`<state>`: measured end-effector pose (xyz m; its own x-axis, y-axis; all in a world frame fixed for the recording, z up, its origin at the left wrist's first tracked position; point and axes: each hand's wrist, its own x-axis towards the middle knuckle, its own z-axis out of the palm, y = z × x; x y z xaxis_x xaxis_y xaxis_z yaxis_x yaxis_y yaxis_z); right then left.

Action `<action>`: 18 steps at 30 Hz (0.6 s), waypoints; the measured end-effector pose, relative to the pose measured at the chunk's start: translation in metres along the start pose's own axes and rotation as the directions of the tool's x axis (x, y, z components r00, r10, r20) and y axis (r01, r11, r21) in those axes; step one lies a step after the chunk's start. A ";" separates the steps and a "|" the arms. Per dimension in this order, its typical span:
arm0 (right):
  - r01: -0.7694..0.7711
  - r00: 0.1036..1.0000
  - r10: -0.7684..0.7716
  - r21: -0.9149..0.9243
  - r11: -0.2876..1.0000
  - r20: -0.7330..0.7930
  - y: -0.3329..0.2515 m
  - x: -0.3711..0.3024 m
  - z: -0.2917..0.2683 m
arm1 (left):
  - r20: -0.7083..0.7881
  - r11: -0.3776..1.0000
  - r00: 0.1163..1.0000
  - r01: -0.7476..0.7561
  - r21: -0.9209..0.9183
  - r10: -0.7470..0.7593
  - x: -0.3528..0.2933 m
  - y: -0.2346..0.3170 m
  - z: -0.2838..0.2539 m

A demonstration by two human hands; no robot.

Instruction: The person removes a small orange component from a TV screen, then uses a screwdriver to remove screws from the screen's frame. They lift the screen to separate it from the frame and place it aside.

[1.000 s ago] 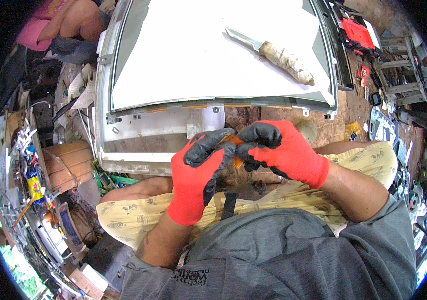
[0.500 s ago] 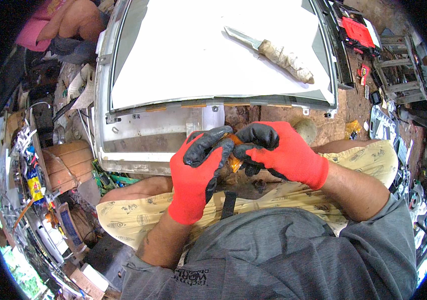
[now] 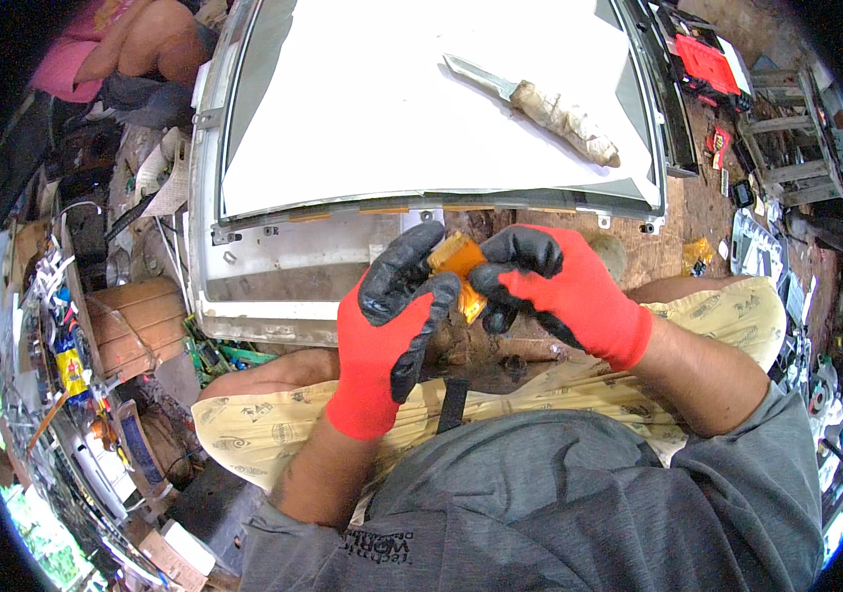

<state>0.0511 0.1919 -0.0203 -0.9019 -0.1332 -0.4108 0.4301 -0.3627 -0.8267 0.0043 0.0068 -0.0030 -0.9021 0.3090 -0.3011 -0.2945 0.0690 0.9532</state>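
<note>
Both my hands wear red gloves with black-coated palms and fingers. My right hand (image 3: 561, 294) pinches a small, shiny amber strip of thin film (image 3: 457, 259), which looks like a flexible circuit, between thumb and fingers. Part of the strip hangs below the fingertips, and its right end is hidden by the glove. My left hand (image 3: 382, 301) is beside the strip's left edge, its thumb and forefinger spread apart. Beyond the hands, a knife (image 3: 559, 120) with a cloth- or tape-wrapped handle lies on a white sheet (image 3: 362, 109).
The sheet rests on a large framed panel (image 3: 273, 309). A person (image 3: 160, 49) sits at the far left. Piled scrap, a brown wooden-looking box (image 3: 133, 326) and green circuit boards (image 3: 212, 357) lie left. To the right are a red-and-black case (image 3: 707, 64), a wooden rack (image 3: 786, 148) and another amber scrap (image 3: 697, 253).
My left thumb and fingers have spread away from the amber strip, and more of it shows. My right hand has shifted slightly right, still pinching it.
</note>
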 end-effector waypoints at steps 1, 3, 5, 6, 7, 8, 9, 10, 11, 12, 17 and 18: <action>-0.024 1.000 0.024 0.015 1.000 -0.012 -0.006 0.000 0.002 | 0.006 1.000 1.000 -0.017 -0.007 0.017 0.001 -0.002 -0.001; -0.044 0.999 0.044 0.023 0.999 -0.009 -0.009 -0.001 0.003 | 0.034 0.996 0.998 0.056 -0.063 -0.054 0.000 0.002 -0.004; -0.035 0.999 0.035 0.006 0.999 0.022 -0.009 -0.003 0.005 | 0.035 0.993 0.997 0.074 -0.095 -0.071 -0.001 0.002 -0.005; -0.007 1.000 0.008 -0.051 0.999 0.017 -0.005 -0.002 0.004 | 0.016 0.994 0.999 0.053 -0.097 -0.051 -0.002 -0.002 -0.006; 0.020 1.000 -0.019 -0.108 0.994 0.013 0.001 -0.001 0.002 | -0.004 0.994 0.999 0.031 -0.100 -0.032 -0.002 -0.006 -0.007; 0.047 0.999 -0.046 -0.166 0.985 0.011 0.004 0.000 0.001 | -0.013 0.996 0.999 0.043 -0.074 -0.044 -0.002 -0.008 -0.008; 0.048 0.999 -0.044 -0.238 0.970 0.020 0.003 0.001 0.001 | -0.029 0.998 0.998 0.051 -0.045 -0.052 -0.002 -0.008 -0.011; 0.049 0.999 -0.042 -0.310 0.949 0.029 0.001 0.000 0.002 | -0.046 0.998 0.997 0.059 -0.017 -0.059 -0.003 -0.008 -0.015; 0.051 0.998 -0.039 -0.382 0.923 0.039 0.000 -0.001 0.002 | -0.039 0.998 0.998 0.059 -0.012 -0.059 -0.003 -0.011 -0.015; 0.099 0.994 -0.109 -0.379 0.920 -0.004 0.005 -0.001 0.002 | -0.041 0.999 0.998 0.051 -0.005 -0.051 -0.003 -0.013 -0.015; 0.070 0.993 -0.088 -0.197 0.978 -0.085 0.000 -0.002 0.005 | 0.146 0.804 0.895 -0.442 0.398 0.421 0.001 -0.007 -0.017; 0.099 0.988 -0.123 -0.227 0.969 -0.096 0.002 -0.001 0.000 | 0.126 0.707 0.838 -0.520 0.479 0.532 -0.003 -0.007 -0.011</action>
<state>0.0528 0.1915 -0.0215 -0.9400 0.0019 -0.3411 0.3367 -0.1552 -0.9287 0.0054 -0.0046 -0.0091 -0.8725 0.4149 0.2580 0.4125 0.3424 0.8442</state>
